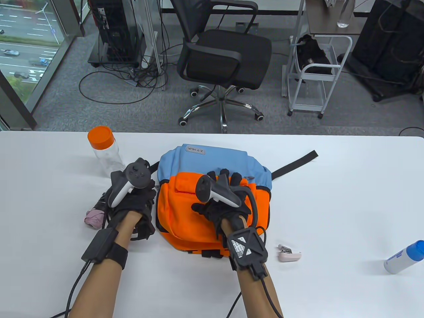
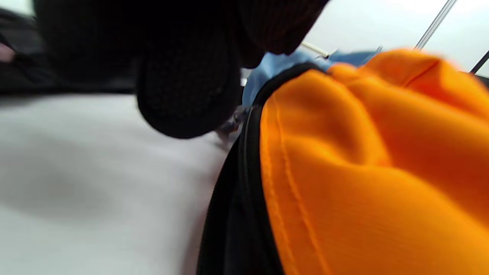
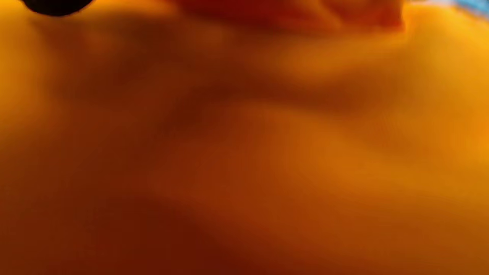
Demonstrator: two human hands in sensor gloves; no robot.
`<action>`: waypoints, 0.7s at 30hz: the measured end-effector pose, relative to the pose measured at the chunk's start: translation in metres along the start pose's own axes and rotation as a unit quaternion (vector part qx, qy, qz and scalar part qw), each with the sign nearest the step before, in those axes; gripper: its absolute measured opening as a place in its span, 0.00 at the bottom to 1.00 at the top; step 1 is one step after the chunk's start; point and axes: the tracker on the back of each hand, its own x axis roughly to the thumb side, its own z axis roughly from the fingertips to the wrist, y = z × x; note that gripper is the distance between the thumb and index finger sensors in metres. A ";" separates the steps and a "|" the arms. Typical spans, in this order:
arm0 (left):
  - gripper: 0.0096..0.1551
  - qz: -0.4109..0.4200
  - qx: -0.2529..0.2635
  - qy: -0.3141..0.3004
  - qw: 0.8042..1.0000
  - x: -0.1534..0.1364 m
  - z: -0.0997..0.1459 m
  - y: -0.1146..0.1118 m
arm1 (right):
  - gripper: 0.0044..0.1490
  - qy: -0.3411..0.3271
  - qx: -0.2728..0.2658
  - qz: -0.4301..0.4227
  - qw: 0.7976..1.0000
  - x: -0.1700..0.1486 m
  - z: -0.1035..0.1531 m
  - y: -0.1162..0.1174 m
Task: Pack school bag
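Your school bag [image 1: 212,185], orange in front and blue on top, lies flat in the middle of the white table [image 1: 347,205]. Your right hand [image 1: 222,205] rests flat on the orange part, fingers [image 1: 225,177] spread out and holding nothing. Your left hand [image 1: 132,202] is at the bag's left edge, by the black zipper [image 2: 248,160]; you cannot tell if its fingers [image 2: 187,95] are holding anything. A folded umbrella [image 1: 96,217] lies under that hand. A bottle [image 1: 104,150] with an orange cap stands far left. A small pink stapler [image 1: 289,254] lies right of the bag, and a blue-capped tube [image 1: 404,256] lies far right.
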 end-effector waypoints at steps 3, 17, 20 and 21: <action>0.43 -0.043 -0.057 0.017 0.997 0.000 -0.023 -0.015 | 0.67 -0.018 0.037 -0.083 0.996 -0.014 -0.008 0.009; 0.24 0.125 -0.087 0.038 0.988 -0.019 -0.035 -0.031 | 0.66 -0.023 0.051 -0.092 0.994 -0.018 -0.006 0.016; 0.24 0.092 -0.114 0.040 0.988 -0.017 -0.029 -0.029 | 0.66 -0.020 0.051 -0.096 0.994 -0.018 -0.006 0.017; 0.24 0.081 -0.117 0.041 0.989 -0.016 -0.025 -0.028 | 0.66 -0.019 0.052 -0.096 0.994 -0.018 -0.006 0.017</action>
